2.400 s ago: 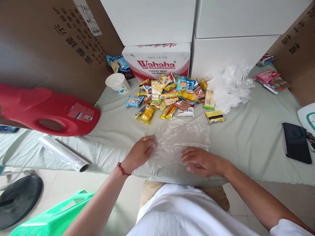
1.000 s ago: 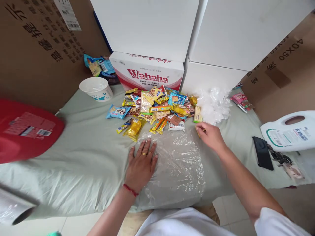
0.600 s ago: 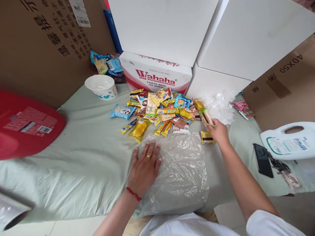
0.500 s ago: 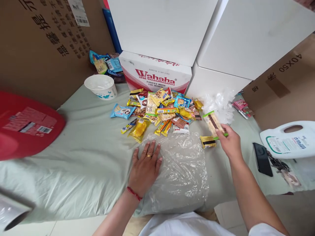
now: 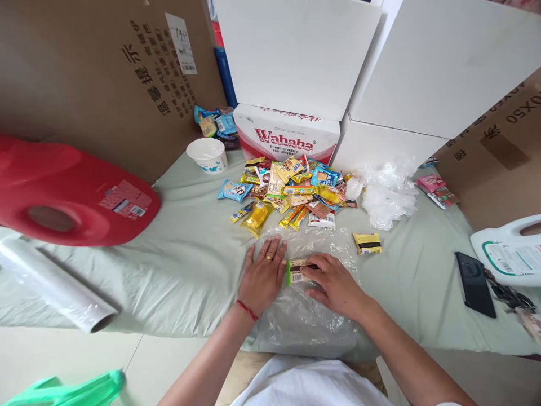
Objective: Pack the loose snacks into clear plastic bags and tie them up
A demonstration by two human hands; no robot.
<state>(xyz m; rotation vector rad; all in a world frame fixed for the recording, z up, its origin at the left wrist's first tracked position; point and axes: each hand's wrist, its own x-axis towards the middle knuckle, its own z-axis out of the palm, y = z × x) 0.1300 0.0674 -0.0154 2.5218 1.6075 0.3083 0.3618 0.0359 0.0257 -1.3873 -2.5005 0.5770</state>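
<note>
The left hand [image 5: 262, 277], fingers slightly spread, is pressing the left side of the clear plastic sheet [image 5: 321, 326], probably steadying it. The right hand [image 5: 336, 283] is covering the right end of a green-ended snack bar [image 5: 296, 273] mid-sheet; whether its fingers are clamping, I cannot tell.

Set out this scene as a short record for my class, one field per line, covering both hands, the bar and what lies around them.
Left hand: palm down at the left edge of the clear plastic
Right hand: fingers over the right part of the bar; exact grip unclear
Bar: over the clear plastic, green end toward the left hand
Beyond: snack pile before the Wahaha box
Right of plastic: yellow snack, apart from the pile
Far left: red jug, roll
Far right: phone, white jug
</note>
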